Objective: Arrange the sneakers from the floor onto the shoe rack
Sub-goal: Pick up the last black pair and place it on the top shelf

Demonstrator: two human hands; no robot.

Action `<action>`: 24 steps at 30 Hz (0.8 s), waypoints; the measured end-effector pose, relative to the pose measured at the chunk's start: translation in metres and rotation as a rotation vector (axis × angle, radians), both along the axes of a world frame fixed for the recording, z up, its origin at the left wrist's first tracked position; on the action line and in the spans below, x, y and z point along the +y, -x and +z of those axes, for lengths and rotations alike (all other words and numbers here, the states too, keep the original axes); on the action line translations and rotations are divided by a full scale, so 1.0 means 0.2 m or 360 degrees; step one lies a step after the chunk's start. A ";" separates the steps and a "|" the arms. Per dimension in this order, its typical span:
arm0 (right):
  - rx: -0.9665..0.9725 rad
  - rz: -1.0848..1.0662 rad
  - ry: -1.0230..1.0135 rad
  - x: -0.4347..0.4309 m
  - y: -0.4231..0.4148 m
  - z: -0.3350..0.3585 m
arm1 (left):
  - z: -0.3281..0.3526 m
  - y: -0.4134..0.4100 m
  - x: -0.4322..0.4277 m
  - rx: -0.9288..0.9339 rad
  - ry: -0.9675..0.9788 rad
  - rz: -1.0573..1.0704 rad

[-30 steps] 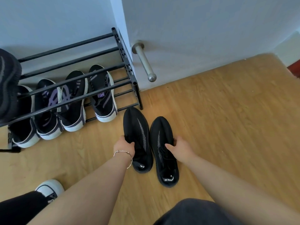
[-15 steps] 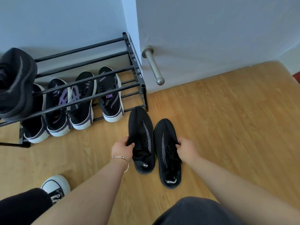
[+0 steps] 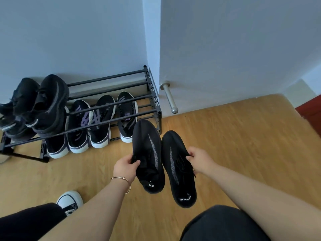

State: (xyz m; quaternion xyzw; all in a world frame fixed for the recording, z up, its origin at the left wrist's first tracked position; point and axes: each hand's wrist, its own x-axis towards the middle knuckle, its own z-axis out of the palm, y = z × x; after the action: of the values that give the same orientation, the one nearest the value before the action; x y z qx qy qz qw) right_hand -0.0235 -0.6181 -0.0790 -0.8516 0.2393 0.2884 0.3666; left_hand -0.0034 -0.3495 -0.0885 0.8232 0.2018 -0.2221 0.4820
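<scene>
Gripping one black sneaker each, left hand [image 3: 125, 166], right hand [image 3: 201, 160], rack's [image 3: 152, 94] right end nearby, bare floor [image 3: 243, 145] rightward

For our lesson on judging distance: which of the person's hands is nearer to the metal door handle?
Right. The right hand grips a black sneaker below the door handle; the left hand holds the other farther left.

Bare forearms extend to the left hand [image 3: 125, 166] and right hand [image 3: 201, 160], no sleeves visible. A thin gold-toned bracelet [image 3: 123, 180] circles the left wrist. Dark trousers [image 3: 224, 223] cover both knees, and a black-and-white canvas sneaker [image 3: 70, 201] with a white toe cap is worn.
</scene>
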 end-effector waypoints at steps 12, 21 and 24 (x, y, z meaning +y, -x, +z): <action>-0.0096 0.0091 0.0015 0.13 -0.02 0.45 | 0.40 0.02 0.18 -0.0050 0.0179 0.0040; -0.0242 0.0081 -0.0062 0.35 -0.23 0.71 | 0.72 -0.14 0.34 -0.0189 0.0282 0.0167; -0.0317 0.0068 -0.0072 0.41 -0.33 0.75 | 0.80 -0.24 0.39 -0.0225 0.0291 0.0199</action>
State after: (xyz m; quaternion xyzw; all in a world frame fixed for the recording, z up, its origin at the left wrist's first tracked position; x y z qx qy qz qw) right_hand 0.0429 -0.5367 0.0709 -0.8724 0.1770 0.2153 0.4015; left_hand 0.0448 -0.2706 0.0716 0.7752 0.1972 -0.1506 0.5810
